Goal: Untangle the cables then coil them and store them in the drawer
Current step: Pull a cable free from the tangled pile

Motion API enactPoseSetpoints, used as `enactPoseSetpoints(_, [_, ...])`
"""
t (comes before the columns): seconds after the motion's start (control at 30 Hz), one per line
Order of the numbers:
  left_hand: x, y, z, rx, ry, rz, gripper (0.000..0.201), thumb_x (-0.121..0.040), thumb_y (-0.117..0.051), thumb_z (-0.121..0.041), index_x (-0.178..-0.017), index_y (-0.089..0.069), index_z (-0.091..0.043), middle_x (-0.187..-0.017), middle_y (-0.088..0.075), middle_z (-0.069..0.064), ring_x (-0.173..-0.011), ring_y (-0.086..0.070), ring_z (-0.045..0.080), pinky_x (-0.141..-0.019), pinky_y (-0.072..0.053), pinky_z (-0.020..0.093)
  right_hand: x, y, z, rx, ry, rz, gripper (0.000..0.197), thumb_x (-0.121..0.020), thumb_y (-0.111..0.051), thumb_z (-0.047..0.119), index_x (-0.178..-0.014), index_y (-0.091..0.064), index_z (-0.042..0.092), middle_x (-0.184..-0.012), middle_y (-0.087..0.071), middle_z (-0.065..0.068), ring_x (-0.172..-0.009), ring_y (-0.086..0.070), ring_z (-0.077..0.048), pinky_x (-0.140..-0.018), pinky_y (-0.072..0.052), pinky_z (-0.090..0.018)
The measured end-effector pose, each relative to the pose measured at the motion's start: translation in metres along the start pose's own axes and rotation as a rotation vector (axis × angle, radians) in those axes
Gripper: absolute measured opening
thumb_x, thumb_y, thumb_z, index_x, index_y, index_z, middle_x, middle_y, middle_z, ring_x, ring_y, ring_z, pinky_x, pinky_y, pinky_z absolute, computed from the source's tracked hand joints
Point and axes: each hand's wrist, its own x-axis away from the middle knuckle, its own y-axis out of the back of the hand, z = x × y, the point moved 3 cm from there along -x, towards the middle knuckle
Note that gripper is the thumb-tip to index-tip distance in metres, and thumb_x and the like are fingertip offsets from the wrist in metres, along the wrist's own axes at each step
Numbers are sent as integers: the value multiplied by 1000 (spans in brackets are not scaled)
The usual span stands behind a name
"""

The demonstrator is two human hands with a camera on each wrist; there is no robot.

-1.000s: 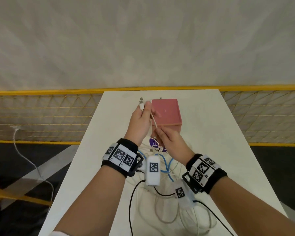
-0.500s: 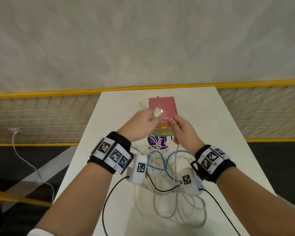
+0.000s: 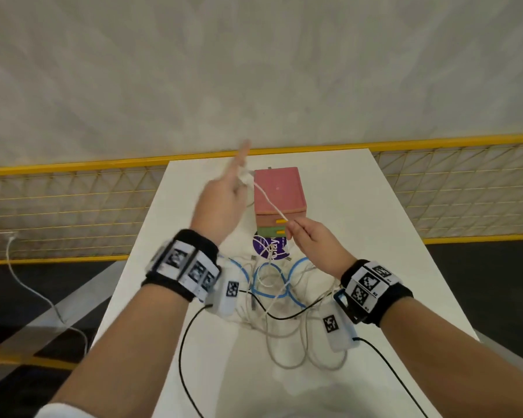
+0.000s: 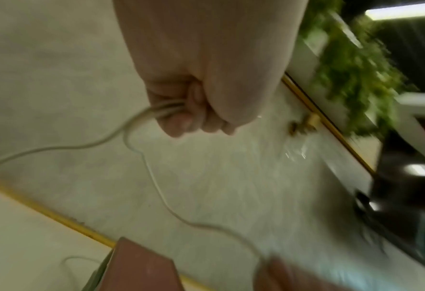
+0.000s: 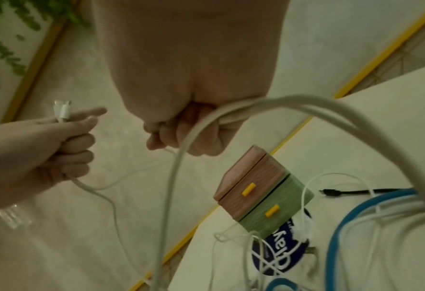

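Observation:
A thin white cable runs taut between my hands above the drawer box. My left hand is raised left of the box and grips the cable's plug end, index finger pointing away; its curled fingers hold doubled strands. My right hand pinches the same cable in front of the box. A small drawer box with a pink top, a green lower drawer and yellow handles stands on the white table. Tangled white, blue and black cables lie between my wrists.
A round purple sticker lies in front of the box under the cables. A yellow rail and mesh fence run behind and beside the table. A loose white cord hangs at the left, off the table. Plants show in the wrist views.
My left hand has swung up and to the left with the plug end, drawing the white cable out taut. My right hand has stayed near the box's front, pinching the cable.

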Motion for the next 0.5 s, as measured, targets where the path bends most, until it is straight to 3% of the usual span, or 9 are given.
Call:
enactPoseSetpoints(0.07, [18,-34,-9,-16,-46,336,51,-99,-43,-15,-145,-36,-36,-68,-60,2,-51,-48,17,-54,-41,26,-2,0,9,-12,44,1,31,-101,-38,18,-79,-54,3,-50,-43,16,-48,-39,-2,-51,-31,-12])
enactPoseSetpoints(0.1, [24,-46,-10,1,-9,433,39,-101,-42,-22,-140,-43,-30,-77,-65,4,-58,-55,21,-58,-44,28,-2,1,13,-18,71,-1,31,-101,-38,16,-79,-55,2,-54,-44,15,-50,-40,-2,-53,-33,-12])
enactPoseSetpoints(0.17, [30,-56,-12,59,85,467,37,-102,-38,-37,-133,-49,-18,-76,-64,4,-71,-61,25,-66,-46,31,-1,3,19,-27,104,-8,31,-101,-37,16,-81,-56,-1,-66,-49,7,-57,-43,0,-59,-36,-12])
enactPoseSetpoints(0.23, [29,-53,-15,55,57,395,38,-102,-41,-35,-130,-53,-13,-63,-56,-2,-63,-57,19,-63,-45,29,0,6,18,-25,116,-9,32,-101,-37,19,-85,-57,0,-71,-53,-3,-62,-43,-2,-64,-38,-16])
enactPoseSetpoints(0.27, [25,-45,-16,58,37,312,33,-102,-43,-30,-127,-55,-13,-57,-51,-5,-53,-50,15,-55,-40,25,2,8,14,-15,106,-8,32,-102,-37,20,-85,-56,2,-68,-53,1,-61,-42,-3,-63,-38,-17])
enactPoseSetpoints(0.33, [10,-23,-4,83,114,53,31,-102,-44,-28,-127,-56,-13,-52,-44,-6,-44,-41,14,-47,-33,25,9,12,1,-4,53,-7,29,-102,-37,19,-81,-54,9,-57,-49,15,-55,-40,-1,-58,-34,-14])
enactPoseSetpoints(0.4, [-4,2,11,123,237,-188,40,-102,-41,-36,-126,-54,-7,-52,-42,-5,-49,-46,18,-54,-31,31,16,16,-13,19,6,-22,29,-102,-36,18,-77,-52,16,-53,-43,16,-52,-36,-3,-55,-31,-15])
enactPoseSetpoints(0.43, [-7,9,17,97,256,-242,41,-102,-40,-36,-125,-53,-5,-53,-42,-5,-51,-46,16,-57,-29,30,19,18,-18,37,-5,-31,30,-101,-36,17,-76,-51,19,-54,-40,14,-52,-34,-4,-56,-31,-18])
enactPoseSetpoints(0.5, [-5,9,15,38,197,-226,31,-103,-40,-30,-124,-52,-10,-55,-44,-8,-48,-43,11,-55,-30,29,20,20,-19,45,-3,-56,29,-101,-36,17,-76,-51,18,-55,-38,14,-53,-33,-4,-56,-31,-19])
